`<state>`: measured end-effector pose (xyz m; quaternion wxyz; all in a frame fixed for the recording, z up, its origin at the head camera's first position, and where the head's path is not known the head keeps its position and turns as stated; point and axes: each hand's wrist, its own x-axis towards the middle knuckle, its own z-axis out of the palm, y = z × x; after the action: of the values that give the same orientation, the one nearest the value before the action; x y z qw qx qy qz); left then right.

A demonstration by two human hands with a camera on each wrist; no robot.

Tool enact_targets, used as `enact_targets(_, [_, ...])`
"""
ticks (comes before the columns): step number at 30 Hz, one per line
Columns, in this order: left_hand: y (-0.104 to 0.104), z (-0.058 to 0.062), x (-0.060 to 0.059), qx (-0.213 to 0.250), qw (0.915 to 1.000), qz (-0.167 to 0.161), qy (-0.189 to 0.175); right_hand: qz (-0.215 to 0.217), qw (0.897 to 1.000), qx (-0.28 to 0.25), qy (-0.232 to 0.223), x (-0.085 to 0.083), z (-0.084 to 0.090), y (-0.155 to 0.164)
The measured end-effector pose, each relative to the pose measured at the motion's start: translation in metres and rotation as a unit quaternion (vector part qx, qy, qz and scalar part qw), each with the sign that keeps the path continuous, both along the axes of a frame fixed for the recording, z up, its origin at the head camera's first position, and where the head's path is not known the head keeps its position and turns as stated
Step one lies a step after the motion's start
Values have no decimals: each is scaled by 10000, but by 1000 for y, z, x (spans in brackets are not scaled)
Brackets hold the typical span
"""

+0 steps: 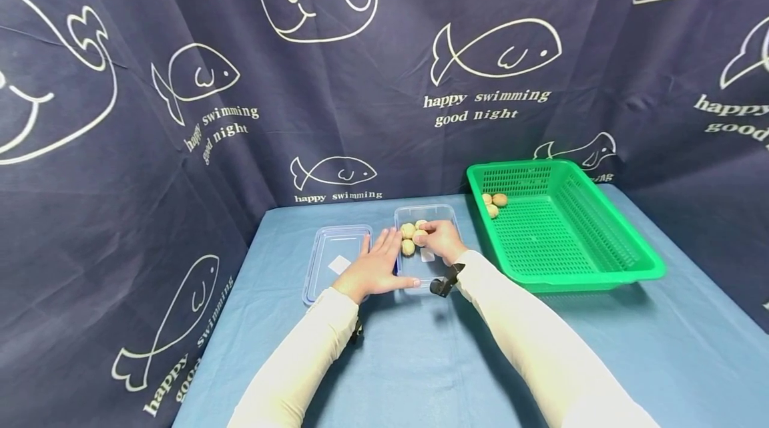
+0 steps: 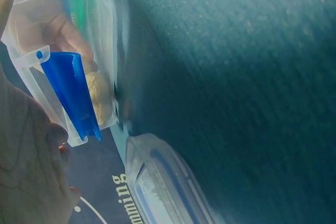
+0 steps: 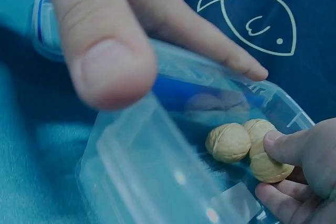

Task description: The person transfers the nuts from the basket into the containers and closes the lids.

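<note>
A clear plastic box (image 1: 413, 269) stands near the middle of the table with several walnuts (image 1: 408, 231) grouped at its far left. My right hand (image 1: 443, 241) reaches inside and pinches a walnut (image 3: 270, 168) between thumb and fingers, right against the others. Another walnut (image 3: 229, 142) lies beside it. My left hand (image 1: 374, 271) rests at the box's left side, its fingers straight along the wall and its thumb stretched over the near rim. Blue clip flaps (image 2: 71, 93) show on the box's side in the left wrist view.
Left of the box lies its clear lid (image 1: 324, 258) with a blue seal. At the right stands a large green basket (image 1: 625, 277), with 3 walnuts (image 1: 499, 199) at its left wall. A dark printed curtain (image 1: 384, 114) hangs behind the table.
</note>
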<state>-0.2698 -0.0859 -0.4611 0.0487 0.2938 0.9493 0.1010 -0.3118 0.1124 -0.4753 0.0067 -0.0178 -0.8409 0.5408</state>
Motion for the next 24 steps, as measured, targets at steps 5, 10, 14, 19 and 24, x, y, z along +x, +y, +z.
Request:
enact_targets(5, [1,-2,-1,-20,10000,6,33,-33,9985,518,156,0,-2,0])
enact_targets(10, [0,0,0,47,10000,10,37,-16,9971,721,234,-1,-1,-1])
enact_targets(14, [0,1,1,68,10000,-6,32,-46,9955,920,233,-2,-1,-2])
enact_targets(19, [0,-1,1,42,10000,0,41,-111,9946,1009,202,-3,-2,-2])
enact_targets(24, [0,-2,0,44,10000,18,23,-113,9949,948,324,-3,-3,-1])
